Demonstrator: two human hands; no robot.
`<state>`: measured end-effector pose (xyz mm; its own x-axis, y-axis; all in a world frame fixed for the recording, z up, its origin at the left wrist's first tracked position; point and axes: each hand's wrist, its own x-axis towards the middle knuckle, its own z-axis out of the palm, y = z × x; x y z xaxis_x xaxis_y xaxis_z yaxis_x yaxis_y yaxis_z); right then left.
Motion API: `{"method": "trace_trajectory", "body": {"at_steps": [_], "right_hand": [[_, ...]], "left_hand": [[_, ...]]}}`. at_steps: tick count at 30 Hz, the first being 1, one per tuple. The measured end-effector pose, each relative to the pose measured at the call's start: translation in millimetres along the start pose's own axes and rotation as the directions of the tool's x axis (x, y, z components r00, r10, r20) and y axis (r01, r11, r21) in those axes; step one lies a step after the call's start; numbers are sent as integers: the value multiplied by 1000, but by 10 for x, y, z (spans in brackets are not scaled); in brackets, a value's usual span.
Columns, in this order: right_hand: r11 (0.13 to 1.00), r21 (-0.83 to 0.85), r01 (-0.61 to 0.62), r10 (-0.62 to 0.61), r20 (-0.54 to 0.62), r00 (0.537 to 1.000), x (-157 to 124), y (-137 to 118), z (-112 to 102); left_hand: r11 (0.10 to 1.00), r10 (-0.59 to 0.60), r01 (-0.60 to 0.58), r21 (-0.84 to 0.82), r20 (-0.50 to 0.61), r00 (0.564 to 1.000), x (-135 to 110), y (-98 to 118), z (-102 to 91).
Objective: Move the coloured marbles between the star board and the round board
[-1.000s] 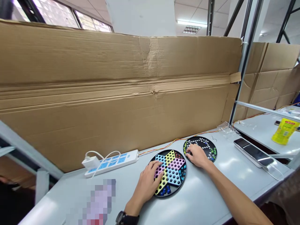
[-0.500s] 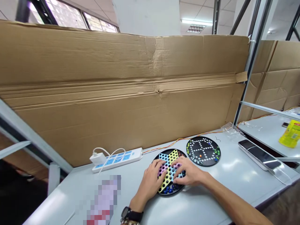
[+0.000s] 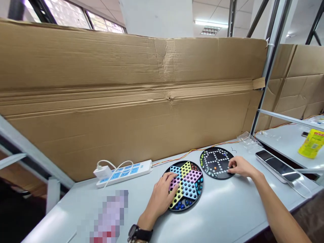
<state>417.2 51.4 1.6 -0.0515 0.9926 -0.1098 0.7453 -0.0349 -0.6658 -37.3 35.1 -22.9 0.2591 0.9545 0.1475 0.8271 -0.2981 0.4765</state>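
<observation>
A Chinese checkers board [image 3: 189, 188], round and black with a pastel star full of holes, lies on the table. My left hand [image 3: 162, 190] rests on its left side, fingers spread over the holes. Dark blue marbles [image 3: 180, 205] sit in the front rim pocket, teal ones [image 3: 199, 184] at the right and reddish ones [image 3: 194, 167] at the back. My right hand [image 3: 240, 167] is at the right edge of a second round black board [image 3: 222, 174] with white dots, thumb and fingers pinched together. What the pinch holds is hidden. Green marbles [image 3: 202, 160] line that board's left rim.
A white power strip [image 3: 141, 167] with a plugged-in charger [image 3: 102, 172] stands at the back left. A phone-like device [image 3: 277, 165] with a cable lies at the right. A cardboard panel [image 3: 131, 135] closes off the back; a yellow container [image 3: 312, 144] stands far right.
My right hand has left the star board and moved right to the second board's edge. My left hand stays on the star board. The view has shifted slightly.
</observation>
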Motion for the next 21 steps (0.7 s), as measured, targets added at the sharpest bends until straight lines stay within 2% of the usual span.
{"method": "trace_trajectory", "body": {"at_steps": [3, 6, 8, 10, 13, 17, 19, 21], "right_hand": [[994, -105, -24, 26, 18, 1000, -65, -34, 14], [986, -169, -15, 11, -27, 1000, -74, -120, 9], [987, -156, 39, -52, -81, 995, -58, -239, 33], [984, -104, 142, -154, -114, 981, -40, -441, 137], [934, 16, 356, -355, -43, 934, -42, -877, 496], [782, 28, 622, -619, 138, 773, -149, -1438, 1138], [736, -41, 675, -658, 186, 729, -229, -1597, 1356], [718, -120, 685, -654, 217, 724, -305, -1655, 1443]], "left_hand": [[1000, 5, -5, 15, -3, 1000, 0, 6, -2], [999, 12, -11, 36, -25, 1000, 3, 9, -1], [999, 14, -13, 32, -27, 1000, 6, 9, -6], [1000, 12, -12, 17, -13, 1000, 9, 9, -16], [1000, 3, -3, 3, 1, 1000, 15, 8, -25], [1000, 20, -19, 10, -15, 1000, 15, -2, -14], [999, 31, -31, 25, -31, 999, 11, -13, -3], [998, 38, -36, 43, -45, 998, 8, -23, 8]]}}
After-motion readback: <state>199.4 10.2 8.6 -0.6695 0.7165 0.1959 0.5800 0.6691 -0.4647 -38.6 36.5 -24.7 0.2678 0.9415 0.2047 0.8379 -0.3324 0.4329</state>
